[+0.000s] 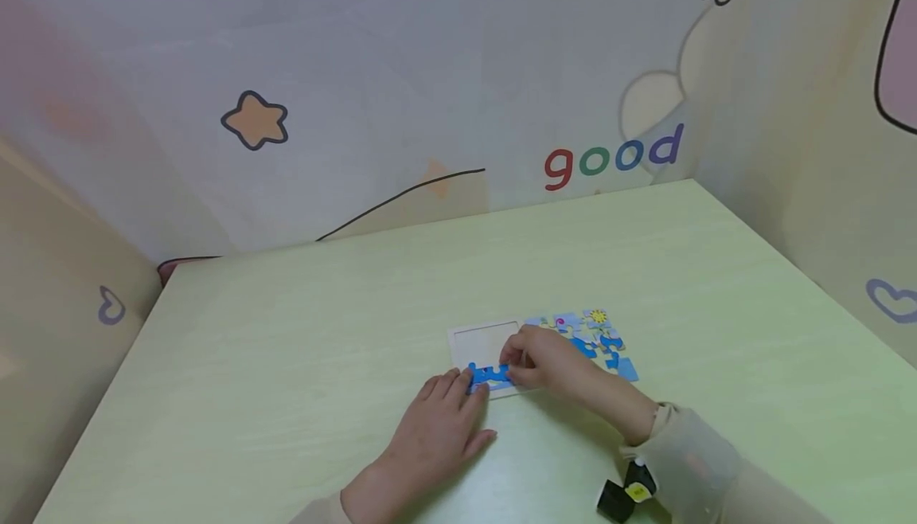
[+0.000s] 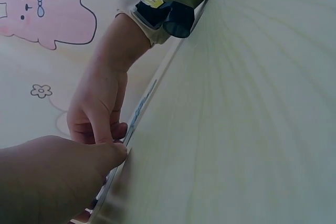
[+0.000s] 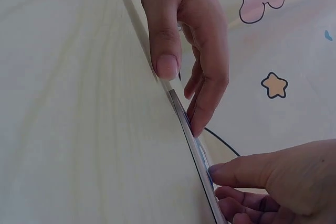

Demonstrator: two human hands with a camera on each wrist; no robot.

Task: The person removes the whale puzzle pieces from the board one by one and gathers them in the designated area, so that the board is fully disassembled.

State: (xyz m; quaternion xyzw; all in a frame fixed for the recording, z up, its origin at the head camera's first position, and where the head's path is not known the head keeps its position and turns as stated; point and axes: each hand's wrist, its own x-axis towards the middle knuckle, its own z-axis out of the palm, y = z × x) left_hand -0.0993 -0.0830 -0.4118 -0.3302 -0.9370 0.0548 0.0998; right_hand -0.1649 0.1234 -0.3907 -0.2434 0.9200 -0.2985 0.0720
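Observation:
A shallow white puzzle tray (image 1: 481,342) lies on the table, with blue jigsaw pieces (image 1: 489,376) along its near edge. My left hand (image 1: 437,432) rests its fairly straight fingertips at the tray's near left corner, touching the blue pieces. Over the tray's right side, my right hand (image 1: 548,358) has its fingers bent and pinches a blue puzzle piece at the end of that row; its fingertips mostly cover the piece. The right wrist view shows the thumb and fingers of the right hand (image 3: 299,182) close together at the thin tray edge (image 3: 197,156).
To the right of the tray, partly behind the right forearm, lie several colourful puzzle pieces (image 1: 612,341), one with a yellow sun. A black wrist device (image 1: 626,492) sits by the right sleeve. Printed walls (image 1: 394,94) border the pale green table (image 1: 286,349).

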